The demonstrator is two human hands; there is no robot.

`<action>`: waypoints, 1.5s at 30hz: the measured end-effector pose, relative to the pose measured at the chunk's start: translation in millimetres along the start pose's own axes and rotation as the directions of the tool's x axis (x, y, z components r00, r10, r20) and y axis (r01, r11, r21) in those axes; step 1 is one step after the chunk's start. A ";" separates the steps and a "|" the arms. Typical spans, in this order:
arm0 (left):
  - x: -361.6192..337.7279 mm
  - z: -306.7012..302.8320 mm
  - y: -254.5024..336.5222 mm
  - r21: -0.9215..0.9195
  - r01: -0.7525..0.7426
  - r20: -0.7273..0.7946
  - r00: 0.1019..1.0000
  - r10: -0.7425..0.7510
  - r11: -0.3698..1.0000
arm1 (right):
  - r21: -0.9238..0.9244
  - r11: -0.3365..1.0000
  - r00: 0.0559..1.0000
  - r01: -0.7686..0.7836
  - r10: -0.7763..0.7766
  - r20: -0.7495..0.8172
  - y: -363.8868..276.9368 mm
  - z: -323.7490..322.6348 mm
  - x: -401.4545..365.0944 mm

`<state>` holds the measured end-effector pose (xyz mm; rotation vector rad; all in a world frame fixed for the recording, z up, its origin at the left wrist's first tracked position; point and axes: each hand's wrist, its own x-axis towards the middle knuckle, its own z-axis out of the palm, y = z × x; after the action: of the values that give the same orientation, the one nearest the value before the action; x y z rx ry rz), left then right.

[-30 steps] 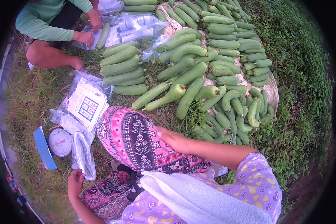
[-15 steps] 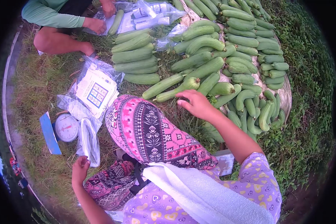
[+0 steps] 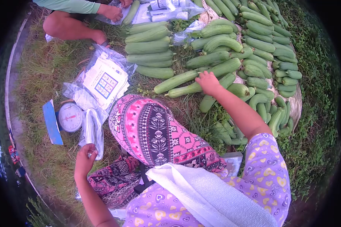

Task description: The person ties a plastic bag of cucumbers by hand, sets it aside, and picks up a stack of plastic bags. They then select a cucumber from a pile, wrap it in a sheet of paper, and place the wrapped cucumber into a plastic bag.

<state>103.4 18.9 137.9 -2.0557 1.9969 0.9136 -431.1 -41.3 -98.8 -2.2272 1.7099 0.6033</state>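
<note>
My right hand (image 3: 209, 82) is closed over the right end of a green luffa gourd (image 3: 183, 90), which lies on the grass beside another long luffa. More luffas (image 3: 227, 67) are piled just beyond that hand. My left hand (image 3: 85, 159) hangs low at the left with its fingers loosely bent and apart. Its fingertips come right at the lower end of a folded clear plastic bag (image 3: 93, 130). Beside the bag stands a round-dial scale (image 3: 70, 117) with a blue edge plate (image 3: 52, 122).
Printed paper sheets (image 3: 104, 84) in plastic lie ahead of my patterned knee (image 3: 140, 125). A row of luffas (image 3: 147, 47) lies beyond. At the top left, another person's hand (image 3: 113, 13) is near a single luffa (image 3: 131, 13) on paper. Large luffa stacks (image 3: 257, 34) cover a pale sheet at right.
My right hand has come down from hovering over the grass onto the luffa's end. My left hand has risen slightly toward the plastic bag. The whole view has shifted a little.
</note>
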 end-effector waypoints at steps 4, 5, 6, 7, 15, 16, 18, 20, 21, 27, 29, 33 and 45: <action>-4.1 11.6 -24.6 0.027 0.021 -0.008 1.000 -0.021 0.999 | 0.049 0.997 0.998 0.062 -0.061 -0.019 10.6 -5.2 -4.5; -4.3 14.2 -29.3 0.033 0.027 -0.004 1.000 -0.027 0.999 | 0.075 0.994 0.997 0.079 -0.077 -0.021 12.2 -11.4 -8.0; -5.0 16.4 -32.4 0.038 0.035 0.002 0.999 -0.035 0.999 | 0.108 0.989 0.994 0.097 -0.090 -0.069 12.7 -15.7 -11.6; -6.1 18.0 -35.2 0.042 0.041 0.007 0.999 -0.042 0.998 | 0.139 0.983 0.988 0.117 -0.101 -0.117 12.8 -20.2 -15.5; -0.1 17.8 -28.6 -0.027 0.032 -0.007 0.999 -0.032 0.999 | 0.222 0.962 0.863 0.157 -0.024 -0.505 -18.8 -42.9 14.7; -0.5 17.2 -27.8 -0.032 0.021 -0.015 1.000 -0.022 0.999 | 0.194 0.969 0.842 0.156 -0.027 -0.539 -20.5 -40.7 25.3; -1.3 17.4 -27.8 -0.016 0.010 -0.025 1.000 -0.011 1.000 | 0.143 0.977 0.804 0.161 -0.046 -0.593 -23.1 -33.9 43.2; -2.4 17.6 -27.4 -0.009 0.010 -0.026 1.000 -0.010 1.000 | 0.096 0.980 0.775 0.175 -0.077 -0.628 -22.4 -20.5 56.1; -2.5 18.1 -26.8 -0.012 0.013 -0.020 1.000 -0.013 1.000 | 0.089 0.982 0.767 0.165 -0.071 -0.637 -23.3 -10.0 61.0; 0.2 22.4 -22.1 0.008 0.030 0.005 1.000 -0.030 1.000 | 0.148 0.983 0.739 0.112 0.017 -0.673 -36.2 5.7 58.4; 1.2 22.1 -20.8 0.008 0.022 0.000 1.000 -0.022 1.000 | 0.211 0.970 0.714 0.122 0.062 -0.698 -44.4 -5.7 42.6; -0.1 19.4 -12.4 -0.024 -0.005 -0.017 1.000 0.005 1.000 | 0.317 0.940 0.694 0.125 0.146 -0.705 -46.5 -9.4 9.9; 1.2 16.3 -4.3 -0.003 -0.017 -0.011 1.000 0.017 1.000 | 0.408 0.781 0.600 -0.473 0.625 -0.500 130.8 -7.4 -54.4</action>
<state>102.1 26.4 122.8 -2.0529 2.0232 0.9110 -567.6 -33.4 -61.2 -1.7804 2.6820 -0.2946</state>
